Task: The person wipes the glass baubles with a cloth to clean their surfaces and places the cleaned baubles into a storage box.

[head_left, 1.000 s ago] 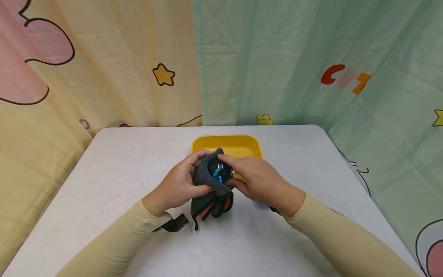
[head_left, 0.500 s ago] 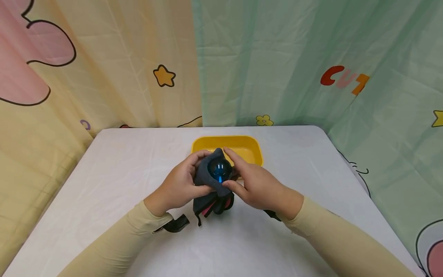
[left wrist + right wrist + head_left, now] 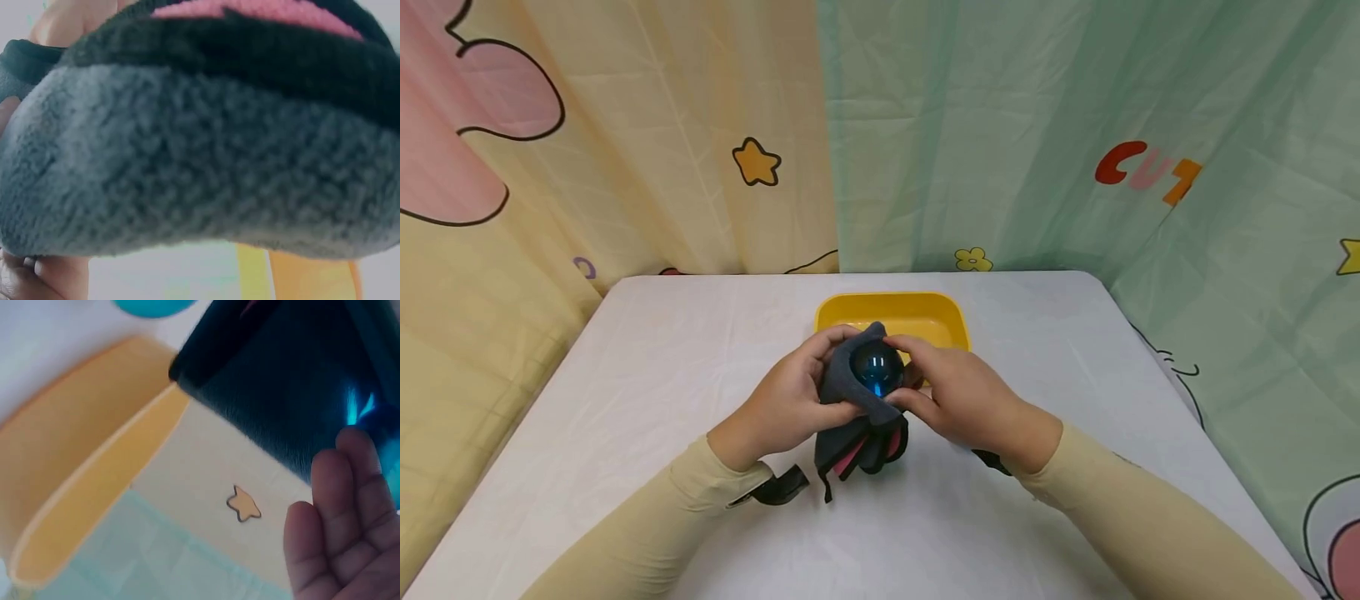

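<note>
Pinching a glossy blue ball (image 3: pixel 877 369), right hand (image 3: pixel 966 396) faces left hand (image 3: pixel 784 402) gripping grey fleece (image 3: pixel 841 382).

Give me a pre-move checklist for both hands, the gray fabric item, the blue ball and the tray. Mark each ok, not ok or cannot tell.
1. Left hand holding the gray fabric item: ok, thumb and fingers grip its left side.
2. Right hand at the blue ball: ok, fingers and thumb curl at its right edge.
3. Ball fully covered by fabric: not ok, its shiny face shows.
4. Ball's depth in the fabric: cannot tell, its back is hidden.
5. Yellow tray fully visible: not ok, hands and fabric hide its near side in the head view.
6. Turquoise object identified: cannot tell, cut off in the right wrist view.
</note>
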Demonstrator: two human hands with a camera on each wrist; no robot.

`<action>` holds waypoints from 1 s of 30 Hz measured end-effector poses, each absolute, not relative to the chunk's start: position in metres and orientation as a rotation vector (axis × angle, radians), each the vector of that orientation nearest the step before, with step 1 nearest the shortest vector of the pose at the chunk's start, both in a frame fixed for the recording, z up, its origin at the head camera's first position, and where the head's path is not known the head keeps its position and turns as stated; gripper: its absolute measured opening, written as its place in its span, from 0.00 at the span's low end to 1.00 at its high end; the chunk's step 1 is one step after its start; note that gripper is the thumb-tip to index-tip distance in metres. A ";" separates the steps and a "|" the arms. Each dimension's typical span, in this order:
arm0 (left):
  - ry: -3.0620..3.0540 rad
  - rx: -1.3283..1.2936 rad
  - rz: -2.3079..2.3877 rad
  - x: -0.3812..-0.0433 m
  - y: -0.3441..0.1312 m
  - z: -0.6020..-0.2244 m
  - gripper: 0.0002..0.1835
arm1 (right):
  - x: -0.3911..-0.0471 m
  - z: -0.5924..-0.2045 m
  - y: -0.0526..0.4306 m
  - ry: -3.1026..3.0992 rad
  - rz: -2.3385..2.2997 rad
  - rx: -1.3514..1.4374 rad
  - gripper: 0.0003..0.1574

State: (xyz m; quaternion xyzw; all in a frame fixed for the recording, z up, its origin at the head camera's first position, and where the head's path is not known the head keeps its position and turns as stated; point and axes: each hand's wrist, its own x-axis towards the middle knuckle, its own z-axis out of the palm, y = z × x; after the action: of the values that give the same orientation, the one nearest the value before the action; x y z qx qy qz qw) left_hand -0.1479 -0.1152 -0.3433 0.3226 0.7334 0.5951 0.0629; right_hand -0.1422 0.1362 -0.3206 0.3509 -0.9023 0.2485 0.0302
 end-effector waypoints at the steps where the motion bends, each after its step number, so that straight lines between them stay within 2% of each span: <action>1: 2.216 0.972 1.797 -0.148 -0.115 -0.343 0.40 | -0.142 -0.321 0.136 -2.814 0.841 1.052 0.40; 6: 2.255 0.963 1.772 -0.148 -0.114 -0.344 0.41 | -0.145 -0.327 0.135 -2.877 1.023 1.009 0.34; 10: 2.269 0.986 1.777 -0.149 -0.116 -0.345 0.40 | -0.144 -0.326 0.135 -2.847 1.030 1.095 0.43; 14: 2.260 0.999 1.788 -0.151 -0.118 -0.345 0.40 | -0.143 -0.322 0.136 -2.773 0.825 1.169 0.50; 20: 2.234 0.978 1.792 -0.150 -0.117 -0.343 0.39 | -0.145 -0.322 0.138 -2.661 0.571 1.186 0.43; 23: 2.218 0.974 1.799 -0.148 -0.116 -0.343 0.40 | -0.145 -0.324 0.139 -2.734 0.738 1.157 0.42; 28: 2.212 0.969 1.791 -0.146 -0.114 -0.344 0.40 | -0.144 -0.329 0.137 -2.780 1.112 1.043 0.32; 30: 2.218 0.986 1.793 -0.146 -0.114 -0.345 0.40 | -0.143 -0.330 0.137 -2.753 1.164 1.037 0.31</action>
State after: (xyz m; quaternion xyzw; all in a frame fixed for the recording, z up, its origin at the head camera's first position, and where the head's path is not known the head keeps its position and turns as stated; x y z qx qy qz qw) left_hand -0.1461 -0.1137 -0.3445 0.3260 0.7336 0.5931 0.0620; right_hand -0.1432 0.1366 -0.3302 0.3278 -0.8701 0.3679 -0.0112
